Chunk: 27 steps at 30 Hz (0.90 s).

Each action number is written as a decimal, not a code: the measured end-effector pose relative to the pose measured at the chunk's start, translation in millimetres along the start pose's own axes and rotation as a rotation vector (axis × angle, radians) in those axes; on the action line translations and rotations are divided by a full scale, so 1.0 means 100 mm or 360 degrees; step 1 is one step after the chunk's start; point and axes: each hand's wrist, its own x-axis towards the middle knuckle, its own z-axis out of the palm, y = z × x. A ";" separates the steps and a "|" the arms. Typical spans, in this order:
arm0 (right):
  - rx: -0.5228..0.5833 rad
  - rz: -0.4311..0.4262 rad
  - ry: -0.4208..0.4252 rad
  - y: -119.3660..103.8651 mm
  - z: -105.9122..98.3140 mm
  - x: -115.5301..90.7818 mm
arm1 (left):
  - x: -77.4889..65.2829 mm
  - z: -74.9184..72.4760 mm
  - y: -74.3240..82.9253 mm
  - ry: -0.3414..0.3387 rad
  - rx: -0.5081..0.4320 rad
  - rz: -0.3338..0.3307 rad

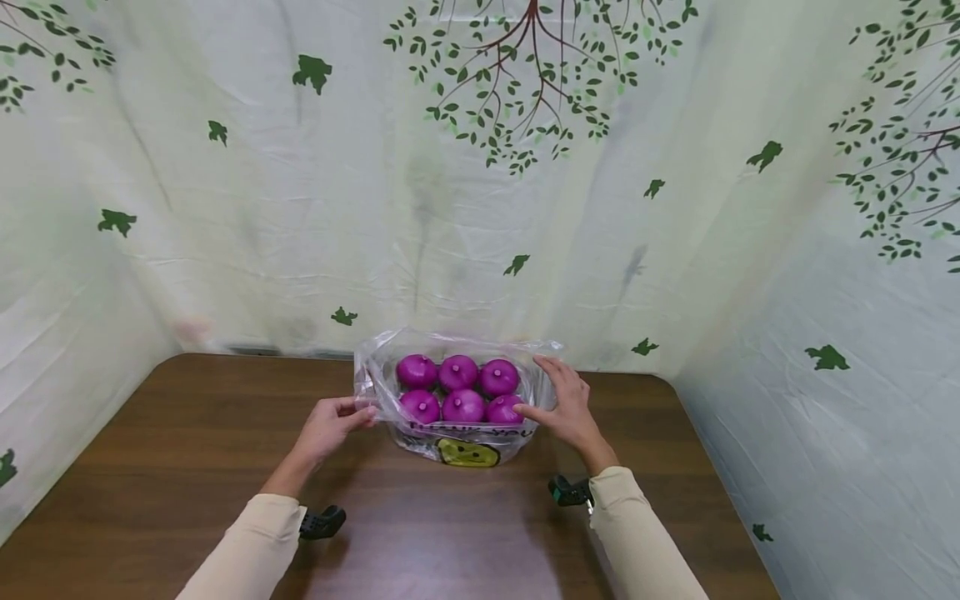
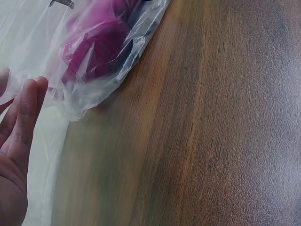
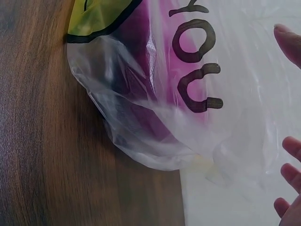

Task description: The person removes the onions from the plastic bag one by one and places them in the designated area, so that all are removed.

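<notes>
A clear plastic bag (image 1: pixel 372 363) stands on the table with its mouth spread upward. Inside sit several round purple balls (image 1: pixel 462 406), each with a small pale nub on top; their kind is unclear. On the bag's front is a yellow face print (image 1: pixel 468 452), and the right wrist view shows dark letters (image 3: pixel 194 41). My left hand (image 1: pixel 333 425) pinches the bag's left edge between thumb and fingers. My right hand (image 1: pixel 566 406) is at the right rim, fingers and thumb spread apart; in the right wrist view its fingertips (image 3: pixel 291 176) stand beside the film.
The brown wooden table (image 1: pixel 225 450) extends around the bag, which is near the far edge. Behind and at both sides hangs a pale curtain (image 1: pixel 337 208) printed with leaves and branches. Black wrist straps (image 1: pixel 322 522) show beside both sleeves.
</notes>
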 end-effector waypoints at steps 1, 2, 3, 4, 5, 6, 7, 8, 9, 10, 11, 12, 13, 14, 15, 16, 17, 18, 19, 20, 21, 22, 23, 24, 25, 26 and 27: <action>0.0003 0.0000 -0.0004 0.00 0.01 0.00 | 0.00 0.00 0.00 0.0003 -0.0015 -0.0002; 0.0004 0.0001 -0.0008 0.00 0.01 0.00 | 0.00 0.01 0.00 -0.0001 -0.0036 0.0003; 0.0008 0.0002 -0.0013 0.00 0.02 0.01 | 0.00 0.01 0.00 0.0003 -0.0051 0.0002; 0.0009 0.0004 -0.0019 0.00 0.02 0.01 | 0.00 0.01 0.00 0.0014 -0.0067 0.0002; 0.0009 0.0003 -0.0026 0.01 0.03 0.02 | -0.01 0.01 0.00 0.0029 -0.0077 0.0002; 0.0015 0.0007 -0.0033 0.01 0.04 0.02 | -0.01 0.01 0.00 0.0036 -0.0077 0.0009; 0.0022 0.0007 -0.0038 0.01 0.04 0.02 | -0.01 0.01 0.01 0.0040 -0.0081 0.0016; 0.0031 0.0010 -0.0045 0.00 0.04 0.02 | -0.01 0.01 0.01 0.0041 -0.0080 0.0021; 0.0044 0.0019 -0.0054 0.00 0.05 0.03 | -0.01 0.02 0.02 0.0048 -0.0069 0.0019; 0.0059 0.0020 -0.0061 0.00 0.05 0.03 | -0.01 0.02 0.03 0.0054 -0.0066 0.0018; 0.0070 0.0014 -0.0064 0.00 0.06 0.03 | -0.01 0.02 0.04 0.0059 -0.0060 0.0010; 0.0078 0.0010 -0.0070 0.00 0.07 0.03 | -0.01 0.03 0.04 0.0061 -0.0055 0.0007; 0.0089 -0.0001 -0.0073 -0.01 0.08 0.03 | -0.01 0.03 0.05 0.0068 -0.0055 0.0000; 0.0101 -0.0009 -0.0076 -0.01 0.09 0.03 | -0.01 0.03 0.05 0.0078 -0.0049 -0.0006; 0.0112 -0.0018 -0.0081 -0.02 0.10 0.04 | 0.00 0.03 0.05 0.0087 -0.0043 -0.0008; 0.0128 -0.0029 -0.0088 -0.03 0.12 0.04 | 0.00 0.03 0.05 0.0091 -0.0045 -0.0004; 0.0146 -0.0036 -0.0098 -0.05 0.13 0.05 | 0.00 0.03 0.05 0.0096 -0.0042 -0.0002; 0.0170 -0.0025 -0.0114 -0.06 0.14 0.05 | 0.00 0.04 0.06 0.0103 -0.0042 0.0002; 0.0195 -0.0009 -0.0130 -0.08 0.15 0.05 | 0.00 0.04 0.06 0.0107 -0.0043 0.0004; 0.0218 0.0014 -0.0148 -0.09 0.16 0.05 | -0.01 0.04 0.06 0.0112 -0.0040 0.0009; 0.0233 0.0038 -0.0166 -0.10 0.17 0.06 | -0.01 0.04 0.06 0.0114 -0.0037 0.0015; 0.0245 0.0062 -0.0180 -0.11 0.18 0.06 | -0.01 0.03 0.07 0.0117 -0.0039 0.0017; 0.0252 0.0089 -0.0191 -0.11 0.19 0.06 | -0.02 0.03 0.07 0.0120 -0.0038 0.0016; 0.0244 0.0118 -0.0202 -0.12 0.20 0.05 | -0.02 0.03 0.08 0.0123 -0.0035 0.0016; 0.0234 0.0141 -0.0211 -0.12 0.20 0.05 | -0.02 0.03 0.08 0.0122 -0.0028 0.0017; 0.0222 0.0161 -0.0219 -0.12 0.21 0.05 | -0.02 0.03 0.08 0.0124 -0.0022 0.0016; 0.0207 0.0177 -0.0224 -0.11 0.21 0.04 | -0.02 0.04 0.09 0.0125 -0.0019 0.0017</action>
